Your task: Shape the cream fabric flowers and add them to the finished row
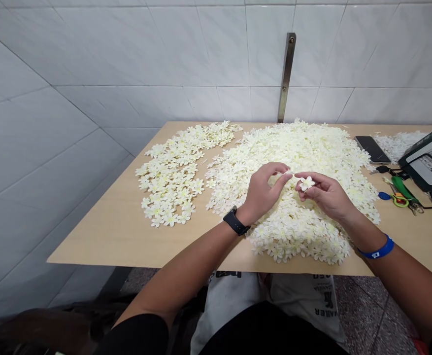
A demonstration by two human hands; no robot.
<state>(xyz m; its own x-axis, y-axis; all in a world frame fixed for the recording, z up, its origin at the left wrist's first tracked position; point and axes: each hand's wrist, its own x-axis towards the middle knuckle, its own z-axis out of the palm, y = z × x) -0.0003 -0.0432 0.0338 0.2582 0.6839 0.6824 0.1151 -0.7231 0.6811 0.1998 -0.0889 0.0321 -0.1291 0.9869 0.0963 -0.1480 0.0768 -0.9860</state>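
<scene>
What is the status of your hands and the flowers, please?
Right hand holding one white flower. Left hand pinching something small, unclear what. Flower pile below; no obstruction visible.

A white flower (306, 184), petals open, in the right hand (322, 193)
A tiny white bit (288, 173) is in the left hand (264, 190). A big flower heap (293, 214) nearly reaches the table (108, 222) front; a flatter bunch (173, 172) lies nearer the left edge.

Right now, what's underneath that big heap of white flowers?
The heap of five-petaled flowers sits on the light-brown tabletop, visible around its edges. Whether anything else lies beneath is hidden.
</scene>
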